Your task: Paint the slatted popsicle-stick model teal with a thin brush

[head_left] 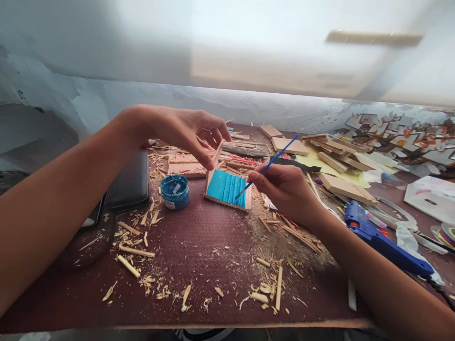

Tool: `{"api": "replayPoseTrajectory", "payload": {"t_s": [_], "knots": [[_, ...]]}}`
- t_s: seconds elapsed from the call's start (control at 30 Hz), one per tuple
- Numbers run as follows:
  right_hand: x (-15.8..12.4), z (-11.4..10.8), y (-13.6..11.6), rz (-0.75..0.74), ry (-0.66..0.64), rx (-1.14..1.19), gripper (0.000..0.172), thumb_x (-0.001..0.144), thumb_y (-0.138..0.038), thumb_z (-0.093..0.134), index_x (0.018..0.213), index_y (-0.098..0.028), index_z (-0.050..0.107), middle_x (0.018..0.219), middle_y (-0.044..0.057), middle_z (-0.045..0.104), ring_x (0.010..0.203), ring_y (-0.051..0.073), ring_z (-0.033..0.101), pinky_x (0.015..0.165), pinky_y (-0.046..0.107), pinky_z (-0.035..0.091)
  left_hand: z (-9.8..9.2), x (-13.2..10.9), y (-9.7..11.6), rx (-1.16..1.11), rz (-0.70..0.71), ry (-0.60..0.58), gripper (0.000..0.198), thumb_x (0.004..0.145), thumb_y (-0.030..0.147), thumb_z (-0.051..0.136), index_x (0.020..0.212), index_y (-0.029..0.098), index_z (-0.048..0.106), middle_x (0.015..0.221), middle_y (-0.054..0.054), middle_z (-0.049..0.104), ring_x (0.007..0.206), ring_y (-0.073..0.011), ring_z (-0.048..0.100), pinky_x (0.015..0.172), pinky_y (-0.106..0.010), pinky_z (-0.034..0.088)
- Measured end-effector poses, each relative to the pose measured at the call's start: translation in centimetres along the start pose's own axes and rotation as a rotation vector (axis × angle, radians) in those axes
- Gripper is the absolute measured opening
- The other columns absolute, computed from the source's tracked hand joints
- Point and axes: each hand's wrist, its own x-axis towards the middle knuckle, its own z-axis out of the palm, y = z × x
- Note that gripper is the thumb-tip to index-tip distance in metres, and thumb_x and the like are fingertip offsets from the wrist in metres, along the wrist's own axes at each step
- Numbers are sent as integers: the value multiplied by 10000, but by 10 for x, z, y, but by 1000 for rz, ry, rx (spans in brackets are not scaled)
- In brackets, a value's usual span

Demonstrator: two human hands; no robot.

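Observation:
A small wooden piece (229,188) with a ridged face covered in bright blue paint stands on the brown table. My left hand (192,135) reaches over from the left and grips the upright wooden side of this piece between thumb and fingers. In my right hand (284,189) is a thin blue paintbrush (275,158), pinched near its lower part. Its tip touches the painted ridges towards the right side. Left of the piece stands an open jar of blue paint (174,192), with paint smeared inside its rim.
Wood shavings and short sticks (128,266) litter the tabletop (199,265). A black case (128,182) lies at left, a blue glue gun (384,241) at right. Wooden blocks (348,188) and strips pile up behind, near decorated paper cutouts (405,137). A pale wall rises beyond.

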Motion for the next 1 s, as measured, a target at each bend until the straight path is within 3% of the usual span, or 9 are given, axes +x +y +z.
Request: {"api": "replayPoseTrajectory", "payload": {"t_s": [0.23,0.4,0.57,0.83,1.0], "knots": [[-3,-1,2,-5,-16,39,369,1023,-430,668,745,-188,673,621,-36,450,571,97,349,501,294,258,1,1,-3,-26,28,-13,810,676,525,886,1369,182,648,1330,-97,689,1284,-285,641,1023,-350,527],[-2,-4,5,27,118,102,353,1011,-492,691,819,-198,727,590,-40,470,525,99,348,471,301,233,2,1,-2,-45,30,-14,798,701,497,879,1391,182,633,1359,-108,682,1269,-273,652,1012,-332,536],[2,-13,13,99,215,143,439,972,-595,714,740,-225,667,548,-39,464,487,106,352,455,305,210,2,0,-4,-72,59,-33,762,729,442,865,1411,203,620,1457,-94,651,1334,-261,631,1059,-316,517],[3,-11,15,177,181,310,467,926,-609,766,716,-204,667,543,-55,442,488,82,323,455,285,187,-2,3,-6,-75,115,-96,698,830,400,795,1458,190,572,1551,-124,600,1364,-264,623,1111,-343,514],[3,-9,13,200,146,406,351,938,-519,787,852,-183,733,607,-24,590,476,72,426,421,267,240,-1,7,-9,-143,154,-85,653,846,364,768,1444,184,580,1546,-140,603,1343,-281,643,1110,-410,532]]}}
